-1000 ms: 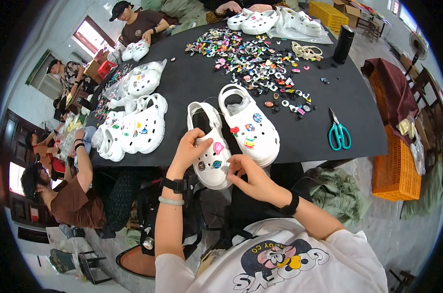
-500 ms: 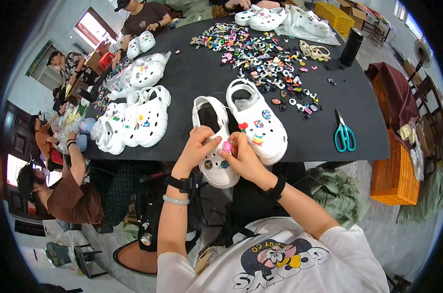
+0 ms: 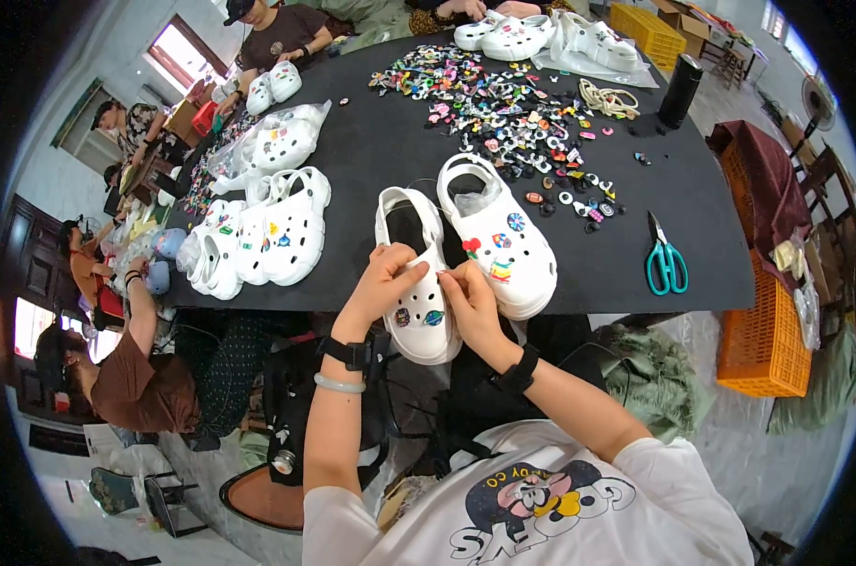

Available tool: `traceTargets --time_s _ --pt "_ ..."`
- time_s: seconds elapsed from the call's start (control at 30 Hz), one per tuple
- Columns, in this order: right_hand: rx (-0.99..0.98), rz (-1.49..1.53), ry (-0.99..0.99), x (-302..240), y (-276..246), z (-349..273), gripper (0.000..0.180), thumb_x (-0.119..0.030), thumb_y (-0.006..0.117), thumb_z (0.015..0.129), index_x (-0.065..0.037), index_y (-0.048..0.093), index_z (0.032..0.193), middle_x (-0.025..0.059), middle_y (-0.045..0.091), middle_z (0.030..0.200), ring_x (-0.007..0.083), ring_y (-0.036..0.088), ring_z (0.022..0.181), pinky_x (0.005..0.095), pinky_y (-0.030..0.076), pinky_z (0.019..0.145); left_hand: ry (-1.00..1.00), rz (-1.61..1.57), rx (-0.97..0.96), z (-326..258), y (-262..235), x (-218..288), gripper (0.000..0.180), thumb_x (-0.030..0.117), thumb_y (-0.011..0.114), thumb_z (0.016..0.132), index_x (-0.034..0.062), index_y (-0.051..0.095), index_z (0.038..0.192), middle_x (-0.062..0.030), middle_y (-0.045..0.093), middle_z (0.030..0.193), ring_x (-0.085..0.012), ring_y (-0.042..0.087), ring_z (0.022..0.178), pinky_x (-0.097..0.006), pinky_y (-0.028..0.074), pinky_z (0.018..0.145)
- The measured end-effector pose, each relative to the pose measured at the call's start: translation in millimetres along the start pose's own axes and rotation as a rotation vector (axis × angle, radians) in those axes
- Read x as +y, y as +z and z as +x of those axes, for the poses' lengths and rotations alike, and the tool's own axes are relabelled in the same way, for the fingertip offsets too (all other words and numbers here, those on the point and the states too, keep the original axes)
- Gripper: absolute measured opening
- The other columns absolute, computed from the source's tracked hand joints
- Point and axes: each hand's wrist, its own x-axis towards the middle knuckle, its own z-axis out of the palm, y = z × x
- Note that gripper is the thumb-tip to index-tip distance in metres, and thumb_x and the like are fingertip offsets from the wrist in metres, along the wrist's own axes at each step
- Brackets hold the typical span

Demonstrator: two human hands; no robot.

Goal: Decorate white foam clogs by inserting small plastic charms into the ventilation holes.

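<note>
My left hand (image 3: 386,283) is closed on the left side of a white clog (image 3: 426,345), thumb on its upper, at the table's near edge. A planet charm (image 3: 433,318) and a dark square charm (image 3: 402,317) sit in its toe holes. On the clog's right side, my right hand (image 3: 475,309) pinches a small pink shoe charm, now almost wholly hidden by the fingers. Beside them a second white clog (image 3: 533,285) rests on the table, bearing a cherry charm (image 3: 471,246), a blue round charm (image 3: 515,222) and a rainbow charm (image 3: 500,272).
Loose charms (image 3: 531,132) are heaped across the black table (image 3: 381,132). Teal-handled scissors (image 3: 667,264) lie to the right, a black bottle (image 3: 681,92) beyond. More decorated white clogs (image 3: 282,231) stand at left. An orange crate (image 3: 765,335) is beside the table; other people work around it.
The pink charm, plainly visible before, is now covered by my right fingers, which have turned in against the clog. The planet charm shows more fully. A co-worker's arm at left has lowered.
</note>
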Motion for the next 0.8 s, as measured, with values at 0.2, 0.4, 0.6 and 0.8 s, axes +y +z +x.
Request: traceTargets --time_s 0.2,0.4,0.6,0.8 --pt "0.059 0.398 0.175 -15.2 0.8 2.9 0.015 -0.017 0.054 0.103 -0.007 0.049 0.092 -0.0028 0.048 0.068 0.0033 0.039 0.054 0.0199 0.032 0.049 -0.034 -0.109 0.041 -2.6 -3.6 7.4 0.019 0.024 0.067 0.092 0.0068 0.064 0.085 0.0001 0.057 0.080 -0.0173 0.047 0.081 -0.034 0.035 0.084" --pt "-0.035 0.337 0.026 -46.3 -8.8 20.8 0.011 -0.016 0.053 0.104 -0.005 0.053 0.102 -0.0027 0.051 0.071 0.0034 0.043 0.057 0.0198 0.035 0.051 -0.015 0.066 0.098 -1.8 7.7 4.3 0.026 0.026 0.067 0.091 0.0070 0.061 0.076 -0.0025 0.051 0.070 -0.0198 0.047 0.075 -0.035 0.035 0.075" --pt "-0.146 -0.195 -0.115 -45.0 -18.2 0.9 0.009 -0.009 0.065 0.096 -0.003 0.058 0.097 0.0002 0.055 0.074 0.0062 0.050 0.059 0.0225 0.040 0.054 -0.078 -0.079 0.017 9.5 2.3 -1.2 0.036 0.027 0.066 0.092 0.0037 0.053 0.069 -0.0059 0.044 0.060 -0.0180 0.041 0.057 -0.034 0.034 0.061" --pt "-0.173 -0.467 -0.314 -39.4 -13.2 5.8 0.011 -0.006 0.071 0.087 -0.002 0.061 0.092 0.0078 0.055 0.078 0.0196 0.058 0.066 0.0300 0.046 0.057 -0.059 -0.125 0.028 10.7 3.1 -2.4 0.040 0.027 0.065 0.094 0.0022 0.048 0.068 -0.0045 0.041 0.058 -0.0121 0.037 0.054 -0.032 0.032 0.054"
